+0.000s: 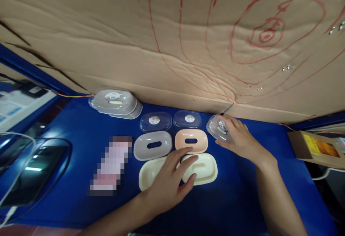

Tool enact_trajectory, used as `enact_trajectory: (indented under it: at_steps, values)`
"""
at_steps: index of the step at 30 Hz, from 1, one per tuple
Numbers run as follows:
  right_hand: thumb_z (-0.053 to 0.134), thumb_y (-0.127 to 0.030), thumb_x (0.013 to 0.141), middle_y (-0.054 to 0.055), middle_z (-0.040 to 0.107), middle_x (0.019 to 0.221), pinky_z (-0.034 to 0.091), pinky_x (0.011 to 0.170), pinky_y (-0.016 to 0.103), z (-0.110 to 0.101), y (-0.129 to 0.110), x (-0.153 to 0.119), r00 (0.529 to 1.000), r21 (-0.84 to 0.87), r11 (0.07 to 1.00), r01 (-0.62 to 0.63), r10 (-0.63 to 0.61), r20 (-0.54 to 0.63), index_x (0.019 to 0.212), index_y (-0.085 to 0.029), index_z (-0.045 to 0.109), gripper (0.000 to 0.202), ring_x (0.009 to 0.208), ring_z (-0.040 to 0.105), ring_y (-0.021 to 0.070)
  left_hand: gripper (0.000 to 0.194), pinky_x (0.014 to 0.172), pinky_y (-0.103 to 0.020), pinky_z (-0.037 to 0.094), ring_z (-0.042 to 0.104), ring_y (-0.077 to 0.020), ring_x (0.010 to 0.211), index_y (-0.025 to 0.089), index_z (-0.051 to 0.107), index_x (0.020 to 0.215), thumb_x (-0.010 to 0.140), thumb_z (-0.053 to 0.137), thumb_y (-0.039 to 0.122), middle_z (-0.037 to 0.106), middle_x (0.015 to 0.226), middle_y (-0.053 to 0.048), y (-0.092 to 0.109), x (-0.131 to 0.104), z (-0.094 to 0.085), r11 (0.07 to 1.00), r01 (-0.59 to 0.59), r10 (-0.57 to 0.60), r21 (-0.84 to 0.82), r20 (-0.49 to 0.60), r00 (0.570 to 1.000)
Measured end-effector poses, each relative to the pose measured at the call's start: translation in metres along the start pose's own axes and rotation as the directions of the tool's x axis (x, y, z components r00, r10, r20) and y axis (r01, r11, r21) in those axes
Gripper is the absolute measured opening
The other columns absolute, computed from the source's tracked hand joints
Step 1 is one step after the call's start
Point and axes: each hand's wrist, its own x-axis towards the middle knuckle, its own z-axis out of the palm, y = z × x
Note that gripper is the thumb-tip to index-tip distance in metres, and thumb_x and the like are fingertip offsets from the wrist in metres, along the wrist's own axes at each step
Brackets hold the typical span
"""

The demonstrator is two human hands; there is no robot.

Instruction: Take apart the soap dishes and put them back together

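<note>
Gripping a clear box with the right hand.
Thumb and fingers hold it near the cardboard, beside the clear lids; the left hand, spread open, is over the cream dishes, partly hiding them.

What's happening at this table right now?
A person's right hand grips a clear container at the right end of the back row, beside two clear lids. The left hand is spread over two cream pieces at the front; contact is unclear. Between the rows lie a grey slotted piece and a peach one.
</note>
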Motion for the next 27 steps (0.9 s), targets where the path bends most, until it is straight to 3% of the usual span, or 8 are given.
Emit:
enact_trajectory:
  at_steps: [5,9,11,14,17,19,22,27]
  values:
    - [0.077,-0.037,0.083,0.017,0.047,0.156,0.047,0.103,0.070,0.030,0.024,0.013,0.993,-0.030,0.992,-0.119,0.119,0.003,0.161,-0.035,0.028,0.092,0.137,0.053,0.0469,0.043,0.117,-0.045,0.047,0.055,-0.0280,0.139,0.028,0.057,0.141,0.099,0.060,0.019,0.059,0.146,-0.013,-0.010,0.003,-0.001,0.994,0.008,-0.008,-0.112,0.001,1.000]
    - [0.077,-0.034,0.084,0.015,0.049,0.152,0.050,0.109,0.060,0.020,0.024,0.017,0.997,0.017,0.997,-0.074,0.074,0.015,0.159,-0.032,0.028,0.089,0.135,0.056,0.0398,0.039,0.113,-0.041,0.048,0.059,-0.0263,0.132,0.029,0.059,0.138,0.100,0.061,0.021,0.062,0.141,-0.011,-0.009,-0.002,0.000,0.909,0.098,-0.105,-0.405,0.004,0.994]
    - [0.076,-0.034,0.085,0.014,0.048,0.152,0.048,0.113,0.056,0.007,0.011,0.013,1.000,0.082,0.997,0.001,0.000,-0.004,0.159,-0.031,0.025,0.090,0.139,0.053,0.0371,0.032,0.105,-0.039,0.051,0.063,-0.0247,0.121,0.027,0.061,0.134,0.102,0.061,0.027,0.065,0.135,-0.012,-0.009,-0.002,0.000,0.765,0.212,-0.203,-0.608,0.084,0.976]
    - [0.079,-0.031,0.084,0.013,0.044,0.157,0.044,0.120,0.055,-0.010,-0.027,-0.005,0.986,0.205,0.964,0.168,-0.166,-0.031,0.159,-0.031,0.025,0.093,0.147,0.046,0.0364,0.037,0.093,-0.039,0.053,0.067,-0.0241,0.104,0.023,0.064,0.131,0.104,0.058,0.048,0.070,0.126,-0.013,-0.011,0.001,0.003,0.349,0.407,-0.274,-0.844,0.324,0.906]
    - [0.086,-0.026,0.076,0.011,0.038,0.165,0.042,0.124,0.048,-0.013,-0.074,-0.025,0.940,0.292,0.911,0.291,-0.329,0.091,0.159,-0.032,0.028,0.101,0.153,0.040,0.0330,0.065,0.100,-0.047,0.050,0.068,-0.0310,0.116,0.022,0.063,0.139,0.102,0.044,0.072,0.073,0.129,-0.015,-0.012,0.004,0.003,-0.125,0.537,-0.221,-0.835,0.551,0.805]
    - [0.090,-0.031,0.077,0.010,0.036,0.167,0.041,0.125,0.047,-0.008,-0.096,-0.030,0.908,0.301,0.887,0.350,-0.401,0.125,0.159,-0.032,0.031,0.102,0.154,0.038,0.0325,0.077,0.108,-0.051,0.045,0.064,-0.0345,0.129,0.020,0.063,0.142,0.100,0.035,0.079,0.072,0.135,-0.015,-0.011,0.005,0.000,-0.344,0.576,-0.168,-0.741,0.652,0.739]
    - [0.091,-0.052,0.078,0.010,0.036,0.168,0.040,0.125,0.052,-0.003,-0.095,-0.021,0.899,0.304,0.871,0.386,-0.429,0.089,0.162,-0.035,0.029,0.105,0.155,0.037,0.0348,0.080,0.108,-0.055,0.046,0.064,-0.0370,0.132,0.020,0.064,0.144,0.103,0.026,0.076,0.071,0.140,-0.016,-0.010,0.007,-0.004,-0.485,0.540,-0.105,-0.687,0.660,0.744]
    - [0.068,-0.058,0.097,0.009,0.034,0.171,0.034,0.126,0.059,0.002,-0.020,0.014,0.983,0.215,0.959,0.183,-0.173,-0.066,0.167,-0.036,0.017,0.089,0.157,0.034,0.0349,0.082,0.102,-0.062,0.052,0.066,-0.0423,0.129,0.020,0.060,0.150,0.106,0.014,0.071,0.068,0.146,-0.016,-0.014,0.009,-0.004,-0.536,0.478,-0.056,-0.696,0.594,0.802]
